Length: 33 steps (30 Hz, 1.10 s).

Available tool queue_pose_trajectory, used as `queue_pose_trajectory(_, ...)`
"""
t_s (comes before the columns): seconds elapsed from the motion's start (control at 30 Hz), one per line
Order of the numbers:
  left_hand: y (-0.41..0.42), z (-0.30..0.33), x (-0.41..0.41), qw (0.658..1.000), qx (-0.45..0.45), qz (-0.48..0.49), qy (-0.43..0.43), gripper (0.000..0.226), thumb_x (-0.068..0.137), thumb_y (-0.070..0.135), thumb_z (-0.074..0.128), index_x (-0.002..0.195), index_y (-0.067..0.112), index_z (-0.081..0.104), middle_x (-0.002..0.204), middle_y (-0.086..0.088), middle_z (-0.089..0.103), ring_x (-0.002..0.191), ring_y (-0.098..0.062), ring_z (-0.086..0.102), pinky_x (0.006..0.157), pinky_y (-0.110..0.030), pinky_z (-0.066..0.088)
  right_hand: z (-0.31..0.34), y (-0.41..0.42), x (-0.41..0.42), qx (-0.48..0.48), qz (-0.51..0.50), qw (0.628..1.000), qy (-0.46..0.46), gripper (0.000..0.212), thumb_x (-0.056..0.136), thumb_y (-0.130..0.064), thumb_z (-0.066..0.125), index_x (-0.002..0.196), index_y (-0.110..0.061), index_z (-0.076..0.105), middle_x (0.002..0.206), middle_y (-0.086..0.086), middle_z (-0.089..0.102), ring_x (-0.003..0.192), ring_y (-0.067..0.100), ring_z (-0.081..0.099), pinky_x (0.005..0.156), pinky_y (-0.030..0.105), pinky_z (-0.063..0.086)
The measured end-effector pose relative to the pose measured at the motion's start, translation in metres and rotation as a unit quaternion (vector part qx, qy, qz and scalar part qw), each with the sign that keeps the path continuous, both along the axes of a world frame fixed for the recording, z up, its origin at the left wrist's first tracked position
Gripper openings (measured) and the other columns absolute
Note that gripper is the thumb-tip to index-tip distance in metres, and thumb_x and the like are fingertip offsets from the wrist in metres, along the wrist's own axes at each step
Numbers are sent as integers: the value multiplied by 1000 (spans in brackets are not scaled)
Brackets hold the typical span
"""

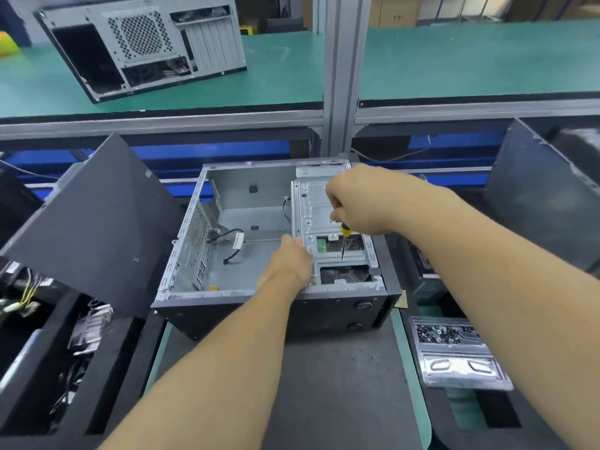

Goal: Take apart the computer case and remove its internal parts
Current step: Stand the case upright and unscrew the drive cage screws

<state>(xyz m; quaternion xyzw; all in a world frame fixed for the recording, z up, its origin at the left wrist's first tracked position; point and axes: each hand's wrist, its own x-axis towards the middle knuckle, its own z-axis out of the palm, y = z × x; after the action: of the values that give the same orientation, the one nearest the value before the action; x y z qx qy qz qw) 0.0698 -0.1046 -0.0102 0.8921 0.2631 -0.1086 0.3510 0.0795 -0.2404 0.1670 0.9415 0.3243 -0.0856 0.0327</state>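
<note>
An open computer case (227, 297) lies on its side on the dark mat, its main bay nearly bare except for a loose black cable (227, 237). A silver drive cage (316, 206) fills its right part. My right hand (363, 199) is above the cage, shut on a screwdriver (344, 241) with a yellow and black handle. The screwdriver's tip points down into an opening of the cage. My left hand (289, 261) grips the cage's left edge.
A dark side panel (97, 222) leans at the left over bins of removed parts (65, 336). A clear tray with several screws (451, 349) sits at the right. Another dark panel (535, 190) stands far right. A second case (143, 43) rests on the green shelf behind.
</note>
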Motion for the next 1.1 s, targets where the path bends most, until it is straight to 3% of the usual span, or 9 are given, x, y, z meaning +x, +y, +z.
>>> queue_pose_trajectory(0.07,-1,0,1,1000,17,-9,6,11,106,24,27,105,22,38,126,-8,55,110,-31,52,91,-43,41,0,-4,-1,-7,-14,1000,8,16,98,-30,56,92,-15,57,81,-1,53,87,26,59,71,36,50)
queue_pose_trajectory(0.17,-1,0,-1,998,51,-24,1,31,104,24,26,128,19,45,140,-8,51,121,-32,50,98,-45,42,3,-5,-4,-7,-21,1000,9,20,99,-31,57,95,-12,61,88,4,61,87,27,59,70,35,49)
queue_pose_trajectory(0.27,-1,4,-3,997,78,3,-5,45,107,33,24,147,17,39,148,-13,48,128,-35,50,99,-47,41,4,-5,-7,6,-24,1000,19,23,99,-31,55,99,-9,63,95,8,65,89,28,61,71,36,50)
queue_pose_trajectory(0.4,-2,7,-4,998,59,18,16,44,107,36,26,132,12,53,136,-12,57,117,-32,55,94,-41,42,1,-6,-12,11,-26,999,28,24,99,-31,55,98,-8,63,97,10,66,91,29,62,78,40,54)
queue_pose_trajectory(0.5,-4,5,-2,995,92,-16,19,35,103,18,28,130,17,50,134,-12,55,113,-31,51,85,-40,40,-3,-14,-10,12,-34,999,37,24,99,-31,55,96,-8,62,97,8,64,94,28,60,75,38,51)
queue_pose_trajectory(0.63,-4,4,-2,996,83,20,20,43,107,31,21,140,14,42,142,-16,49,129,-37,47,99,-48,39,-4,-18,-7,21,-33,998,38,21,99,-33,55,92,-14,59,91,2,58,91,25,57,71,34,44)
queue_pose_trajectory(0.8,-3,6,0,998,67,14,17,45,109,35,23,135,11,49,138,-12,56,123,-33,54,91,-41,39,-2,-14,-7,23,-23,998,45,27,98,-35,56,74,-24,48,82,-3,57,84,22,57,69,32,43)
queue_pose_trajectory(0.97,-4,5,2,998,62,16,31,44,109,32,24,137,11,49,141,-12,55,127,-32,53,100,-43,40,1,-15,-6,19,-19,999,39,27,98,-34,56,74,-23,50,79,-3,56,68,12,49,64,31,40)
queue_pose_trajectory(1.1,-3,4,1,998,45,28,26,51,109,39,21,139,10,51,142,-13,56,128,-32,53,104,-44,39,-4,-14,-5,20,-15,999,43,26,98,-34,57,76,-22,50,77,-5,51,80,21,53,67,30,39)
